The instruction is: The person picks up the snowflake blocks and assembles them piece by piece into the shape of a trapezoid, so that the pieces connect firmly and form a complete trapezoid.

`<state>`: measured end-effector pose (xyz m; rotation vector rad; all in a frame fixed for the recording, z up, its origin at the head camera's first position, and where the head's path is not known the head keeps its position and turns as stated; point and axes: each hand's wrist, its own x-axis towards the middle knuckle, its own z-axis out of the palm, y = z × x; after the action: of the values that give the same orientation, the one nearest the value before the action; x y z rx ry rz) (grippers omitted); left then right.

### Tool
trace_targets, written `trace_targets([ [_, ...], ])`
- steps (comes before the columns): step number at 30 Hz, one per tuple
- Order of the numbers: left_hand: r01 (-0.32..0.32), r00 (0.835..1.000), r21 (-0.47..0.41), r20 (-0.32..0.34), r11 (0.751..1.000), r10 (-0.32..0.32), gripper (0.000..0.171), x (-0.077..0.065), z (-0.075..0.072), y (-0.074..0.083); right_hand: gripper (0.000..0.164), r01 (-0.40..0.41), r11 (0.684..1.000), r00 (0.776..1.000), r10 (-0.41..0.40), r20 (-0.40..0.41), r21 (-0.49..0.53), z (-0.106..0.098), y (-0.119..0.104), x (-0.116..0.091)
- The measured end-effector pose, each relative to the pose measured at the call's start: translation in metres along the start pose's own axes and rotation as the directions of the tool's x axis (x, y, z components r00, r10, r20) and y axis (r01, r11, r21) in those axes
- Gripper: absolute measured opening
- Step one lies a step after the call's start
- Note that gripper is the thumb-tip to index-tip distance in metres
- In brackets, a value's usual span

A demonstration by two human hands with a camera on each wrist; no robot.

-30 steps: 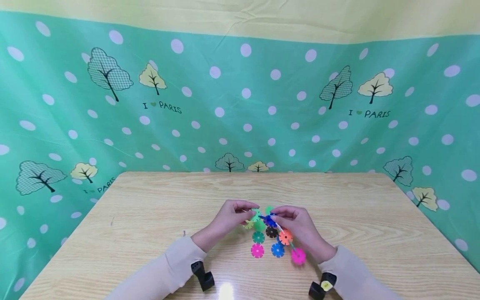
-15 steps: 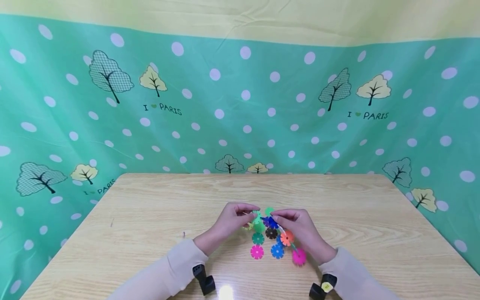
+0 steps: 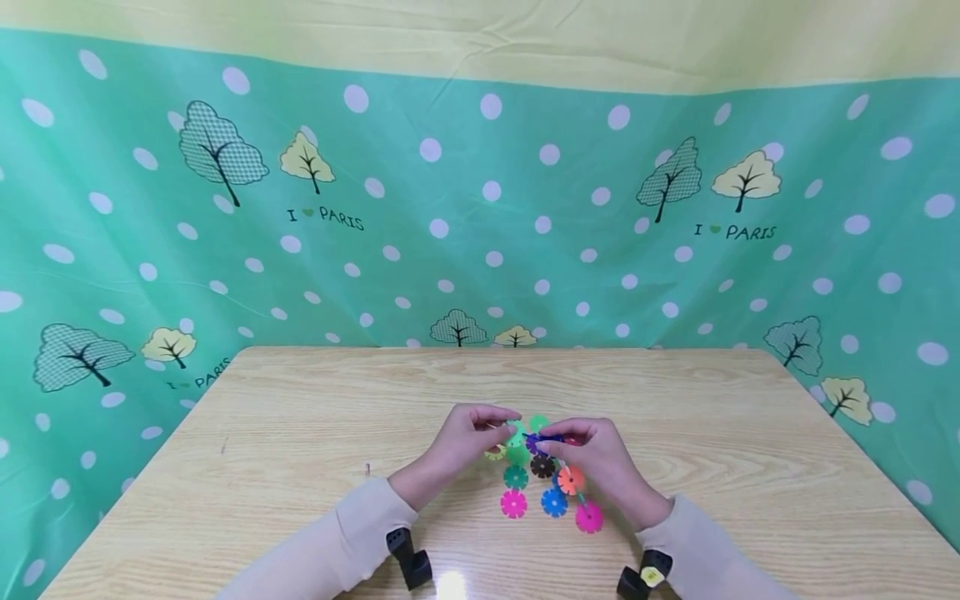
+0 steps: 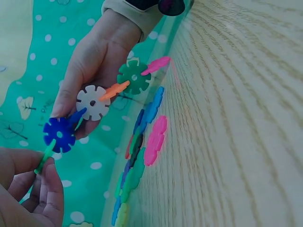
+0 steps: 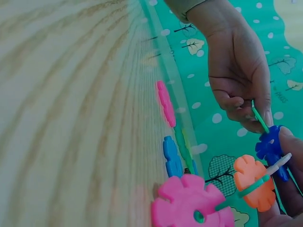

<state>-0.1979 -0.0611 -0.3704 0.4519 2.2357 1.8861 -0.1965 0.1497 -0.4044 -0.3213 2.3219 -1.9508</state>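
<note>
My left hand (image 3: pixel 468 439) pinches a light green notched plastic disc (image 4: pixel 45 157) by its edge. My right hand (image 3: pixel 597 454) grips a dark blue part of a chain of interlocking snowflake discs between thumb and fingers. The light green disc meets a blue disc (image 4: pixel 58 135) at the chain's end. Past that come a second blue piece, a white disc (image 4: pixel 90 100), an orange disc (image 3: pixel 571 481), a green disc (image 4: pixel 134 77) and a pink disc (image 3: pixel 588 517). The chain hangs below my right hand, close over the table. Fingers partly hide the blue pieces in the head view.
Loose discs lie on the wooden table (image 3: pixel 315 417) under the hands: pink (image 3: pixel 513 504), green (image 3: pixel 516 477), black (image 3: pixel 543 466), blue (image 3: pixel 554 502), yellow (image 3: pixel 494 453) and others. A dotted green cloth (image 3: pixel 480 208) hangs behind the table.
The right hand has turned the chain: its blue disc now shows edge-on, and the pink end has swung slightly left. A red disc shows by the right fingers. The left hand has barely moved.
</note>
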Motion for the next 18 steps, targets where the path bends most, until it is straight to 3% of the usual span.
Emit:
trace_targets([
  [8, 0.023, 1.000, -0.019, 0.006, 1.000, -0.023, 0.025, 0.013, -0.002, -0.024, 0.024, 0.051, 0.999, 0.999, -0.051, -0.017, -0.009, 0.001, 0.002, 0.001],
  [18, 0.025, 0.999, -0.056, 0.037, 0.998, -0.023, 0.026, 0.014, -0.002, -0.022, 0.018, 0.034, 0.999, 0.998, -0.035, -0.051, -0.011, 0.003, 0.000, 0.002],
])
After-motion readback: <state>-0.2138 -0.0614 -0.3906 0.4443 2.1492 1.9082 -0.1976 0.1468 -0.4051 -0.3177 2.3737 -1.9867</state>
